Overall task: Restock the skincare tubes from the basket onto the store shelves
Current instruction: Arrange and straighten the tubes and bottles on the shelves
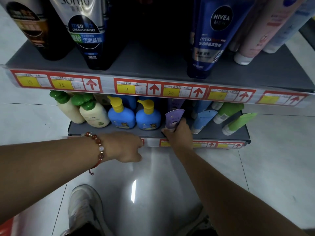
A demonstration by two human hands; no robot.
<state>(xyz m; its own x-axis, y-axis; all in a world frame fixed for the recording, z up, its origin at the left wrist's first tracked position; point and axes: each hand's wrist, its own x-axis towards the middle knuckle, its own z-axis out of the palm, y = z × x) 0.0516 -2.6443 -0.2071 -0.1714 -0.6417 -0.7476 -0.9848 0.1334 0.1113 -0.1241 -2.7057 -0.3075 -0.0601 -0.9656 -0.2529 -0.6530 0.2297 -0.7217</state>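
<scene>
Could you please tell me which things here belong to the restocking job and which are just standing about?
Job:
purple tube gripped by right hand
lower shelf
left hand at the shelf's edge

Standing about:
blue pump bottles
cream bottles
Nivea tube

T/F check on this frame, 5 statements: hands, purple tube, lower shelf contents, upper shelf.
1. The right hand grips a purple tube at the lower shelf. True.
2. The left hand holds a green tube. False: it holds no tube; it is at the lower shelf's front edge, fingers hidden.
3. Two blue pump bottles with yellow pumps stand left of the purple tube. True.
4. The beaded bracelet is on the right wrist. False: it is on the left wrist.
5. The Nivea Men tube stands on the lower shelf. False: it is on the upper shelf.
</scene>
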